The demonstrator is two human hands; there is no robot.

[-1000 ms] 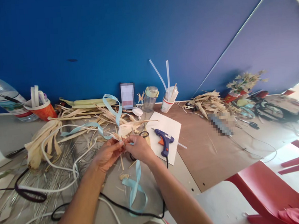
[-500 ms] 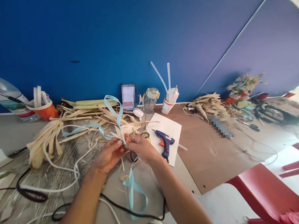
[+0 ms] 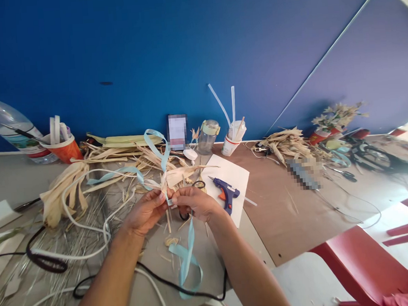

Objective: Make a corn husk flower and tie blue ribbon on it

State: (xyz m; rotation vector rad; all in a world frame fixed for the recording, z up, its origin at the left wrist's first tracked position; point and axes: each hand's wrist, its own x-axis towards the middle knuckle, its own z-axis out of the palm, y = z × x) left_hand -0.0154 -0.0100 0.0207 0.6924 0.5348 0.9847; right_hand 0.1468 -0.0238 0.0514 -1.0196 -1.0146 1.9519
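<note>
My left hand [image 3: 148, 212] is closed, its thumb and fingers pinching the base of a small corn husk flower [image 3: 164, 183] with pale strips pointing up. A thin stem hangs below that grip. Close beside it, my right hand [image 3: 196, 204] pinches a light blue ribbon [image 3: 190, 235] against the flower's base. One length of ribbon drops from the right hand to the table in a loop. Another light blue loop [image 3: 164, 158] rises behind the flower. Scissors [image 3: 198, 184] lie partly hidden behind the right hand. Right of it, a blue glue gun [image 3: 230, 193] rests on white paper [image 3: 241, 174].
Dried husks [image 3: 120, 154] cover the table's back left, near an orange cup [image 3: 66, 151] and a tilted plastic bottle [image 3: 9, 120]. Thin wires and white and black cables spread at left. A phone [image 3: 177, 132], jar [image 3: 208, 138] and paper cup [image 3: 229, 146] stand behind.
My right hand has shifted slightly right, drawing the ribbon a little away from the flower's base. The hanging ribbon has swung right, and the whole view has shifted a little.
</note>
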